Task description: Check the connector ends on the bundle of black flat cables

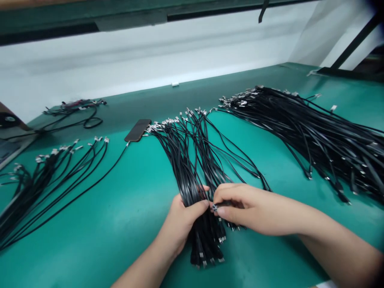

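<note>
My left hand (186, 216) is wrapped round a thick bundle of black cables (178, 156) at the middle of the green bench. The bundle's lower connector ends hang out below that hand, and its far ends with silvery plugs fan out toward the back. Just right of it, my right hand (240, 204) is closed, pinching a cable end with a metal plug (215, 208) between thumb and fingers. Beneath and beside the right hand lies a looser group of black cables (210, 160), partly hidden by the hands.
A big heap of black cables (300, 124) covers the right side. A smaller group (45, 176) lies at the left, one cable running to a phone (138, 130). Tangled thin leads (78, 106) lie at the back left. A shelf edge (135, 22) spans overhead.
</note>
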Tool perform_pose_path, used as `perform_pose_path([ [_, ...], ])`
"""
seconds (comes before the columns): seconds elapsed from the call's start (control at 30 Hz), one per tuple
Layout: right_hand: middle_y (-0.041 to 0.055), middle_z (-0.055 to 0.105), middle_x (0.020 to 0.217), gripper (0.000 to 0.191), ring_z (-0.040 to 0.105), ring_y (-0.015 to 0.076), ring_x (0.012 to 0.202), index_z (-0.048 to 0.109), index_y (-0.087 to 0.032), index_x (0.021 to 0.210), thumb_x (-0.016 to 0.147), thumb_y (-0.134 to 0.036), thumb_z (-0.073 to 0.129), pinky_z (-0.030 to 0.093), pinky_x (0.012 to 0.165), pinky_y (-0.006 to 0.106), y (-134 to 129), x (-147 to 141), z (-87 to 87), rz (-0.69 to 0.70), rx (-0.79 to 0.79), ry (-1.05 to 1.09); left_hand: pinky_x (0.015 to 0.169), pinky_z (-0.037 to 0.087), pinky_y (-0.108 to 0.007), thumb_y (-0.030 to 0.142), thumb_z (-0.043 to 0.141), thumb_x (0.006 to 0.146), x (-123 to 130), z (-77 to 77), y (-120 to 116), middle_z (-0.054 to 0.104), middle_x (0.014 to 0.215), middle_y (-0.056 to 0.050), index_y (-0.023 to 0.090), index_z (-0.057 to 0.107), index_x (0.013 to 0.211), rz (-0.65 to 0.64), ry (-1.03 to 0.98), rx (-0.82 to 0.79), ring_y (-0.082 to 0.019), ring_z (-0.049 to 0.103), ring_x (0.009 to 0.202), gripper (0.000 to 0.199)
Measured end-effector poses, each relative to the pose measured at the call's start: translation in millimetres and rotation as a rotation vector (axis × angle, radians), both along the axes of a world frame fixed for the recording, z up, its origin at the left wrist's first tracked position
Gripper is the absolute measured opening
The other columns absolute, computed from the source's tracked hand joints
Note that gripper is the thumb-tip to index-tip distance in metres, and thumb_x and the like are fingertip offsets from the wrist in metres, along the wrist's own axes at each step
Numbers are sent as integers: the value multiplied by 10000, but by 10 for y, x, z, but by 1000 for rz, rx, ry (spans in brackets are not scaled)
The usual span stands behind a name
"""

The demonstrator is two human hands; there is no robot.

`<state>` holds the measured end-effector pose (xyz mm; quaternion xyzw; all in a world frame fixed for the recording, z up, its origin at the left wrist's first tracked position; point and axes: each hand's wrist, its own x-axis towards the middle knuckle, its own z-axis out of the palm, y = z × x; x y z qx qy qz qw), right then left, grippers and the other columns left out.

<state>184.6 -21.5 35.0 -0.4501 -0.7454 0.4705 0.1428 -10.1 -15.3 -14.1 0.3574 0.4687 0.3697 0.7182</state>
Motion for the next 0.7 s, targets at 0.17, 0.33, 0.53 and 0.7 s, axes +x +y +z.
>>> perform_pose_path([
  [0.17,32,589,942,135,579,181,876,698,-188,939,951,-229,569,471,818,315,-18,-77,-88,7,-32,44,803,506,-275,218,820,723,-8,-11,-18,734,879,-17,156,726,986,34,5,17,-169,656,835,286],
  [0.33,6,582,837,173,567,146,763,684,-174,886,962,-236,541,470,704,262,-31,-141,-120,-9,-118,87,727,504,-255,252,841,721,-10,-41,-11,692,799,7,159,711,1007,39,-13,2,-146,628,750,328],
  [0.53,-5,595,771,148,590,139,696,671,-169,906,943,-259,560,471,625,242,-33,-144,-127,-61,-262,170,728,504,-259,296,900,669,-1,-47,-13,625,745,36,162,690,998,61,-41,-16,-136,613,723,412],
  [0.7,-7,603,690,188,589,136,612,685,-158,876,918,-322,604,469,575,251,1,-131,-126,-153,-320,256,690,488,-232,310,901,680,6,-33,-18,634,729,38,166,680,939,76,-40,-4,-117,605,685,370],
])
